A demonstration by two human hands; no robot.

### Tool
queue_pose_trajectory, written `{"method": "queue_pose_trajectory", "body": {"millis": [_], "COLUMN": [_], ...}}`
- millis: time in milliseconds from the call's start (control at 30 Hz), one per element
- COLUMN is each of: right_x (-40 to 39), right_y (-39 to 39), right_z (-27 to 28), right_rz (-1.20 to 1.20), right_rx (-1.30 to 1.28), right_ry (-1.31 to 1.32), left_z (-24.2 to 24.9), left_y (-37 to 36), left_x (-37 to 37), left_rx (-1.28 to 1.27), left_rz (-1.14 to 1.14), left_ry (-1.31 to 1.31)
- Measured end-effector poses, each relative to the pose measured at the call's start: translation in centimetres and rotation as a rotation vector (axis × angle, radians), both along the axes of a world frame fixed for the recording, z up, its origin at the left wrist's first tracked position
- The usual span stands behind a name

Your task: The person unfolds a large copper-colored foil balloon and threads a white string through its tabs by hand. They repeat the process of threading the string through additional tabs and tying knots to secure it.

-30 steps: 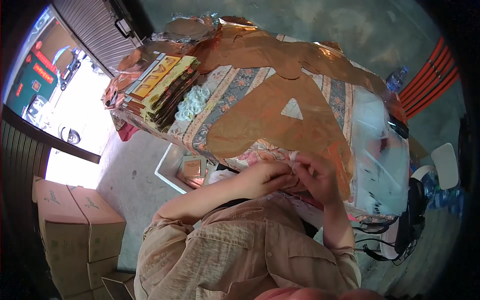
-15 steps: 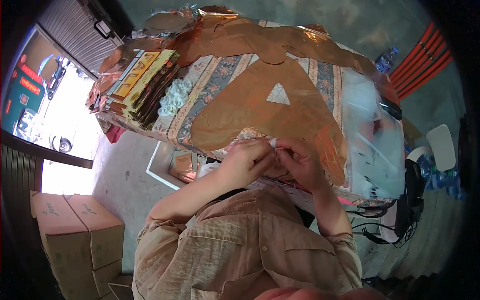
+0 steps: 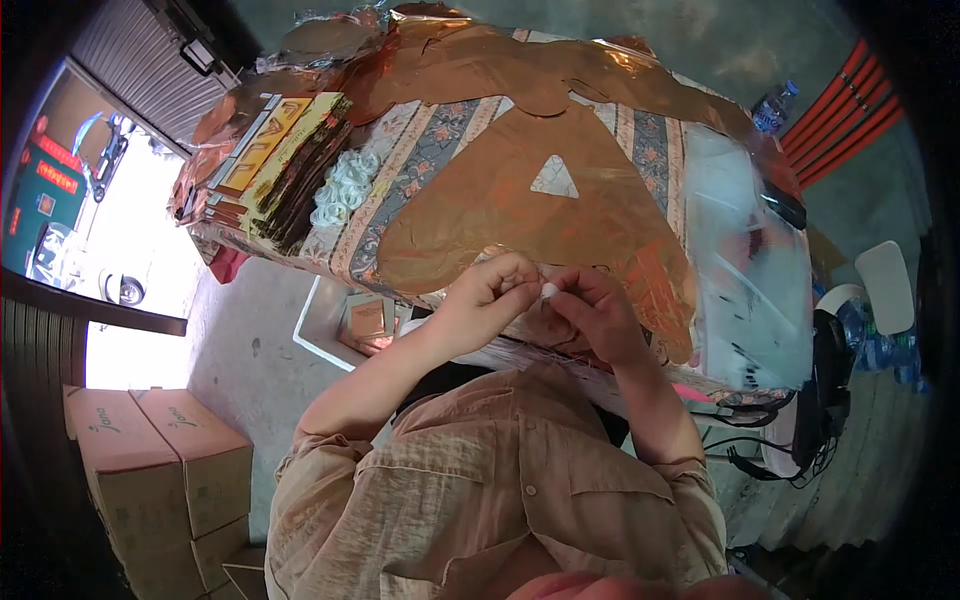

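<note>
While pinched at centre frame between both hands, small white piece (image 3: pixel 548 290) sits just over the near edge of the counter (image 3: pixel 440 160). Left hand (image 3: pixel 492 295) and right hand (image 3: pixel 596 312) closed on it, fingertips meeting. Copper foil letter (image 3: pixel 520 215) already flat above; white rosettes (image 3: pixel 345 188) and card stack (image 3: pixel 275 160) upper left. Handwork looks mid-way, the piece not yet set down.

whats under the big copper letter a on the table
A floral patterned tablecloth lies under the copper foil letter A, showing through its triangular hole. The table itself is covered.
</note>
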State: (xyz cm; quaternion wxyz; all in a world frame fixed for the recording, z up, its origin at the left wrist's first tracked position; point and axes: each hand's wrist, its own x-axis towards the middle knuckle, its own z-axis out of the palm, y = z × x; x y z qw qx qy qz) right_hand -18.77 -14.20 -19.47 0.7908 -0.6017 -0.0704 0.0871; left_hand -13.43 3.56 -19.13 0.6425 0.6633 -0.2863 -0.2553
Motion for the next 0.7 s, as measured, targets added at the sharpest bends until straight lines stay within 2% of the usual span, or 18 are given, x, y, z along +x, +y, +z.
{"method": "queue_pose_trajectory", "body": {"millis": [100,167,267,400,467,633,700], "right_x": [0.1,0.3,0.3,0.4,0.5,0.5,0.5], "right_y": [0.3,0.5,0.6,0.5,0.4,0.2,0.1], "right_z": [-0.3,-0.9,-0.8,-1.3,-1.6,-1.8,-1.7], "right_rz": [-0.046,-0.056,-0.044,-0.069,-0.073,-0.047,0.006], "right_rx": [0.078,0.149,0.264,0.336,0.367,0.363,0.267], "right_ry": [0.062,0.065,0.088,0.105,0.122,0.098,-0.002], "left_z": [0.1,-0.3,-1.3,-0.9,-0.4,-0.6,-0.7], "left_y": [-0.5,-1.0,-1.1,-0.8,-1.0,-0.6,-0.5], "left_x": [-0.5,-0.8,-0.8,-0.9,-0.9,-0.5,-0.3], "left_rx": [-0.032,-0.144,-0.213,-0.143,-0.335,-0.328,-0.31], "left_rz": [0.085,0.175,0.203,0.171,0.07,0.037,0.026], "left_ry": [-0.006,0.03,-0.016,-0.015,0.255,0.355,0.375]}}
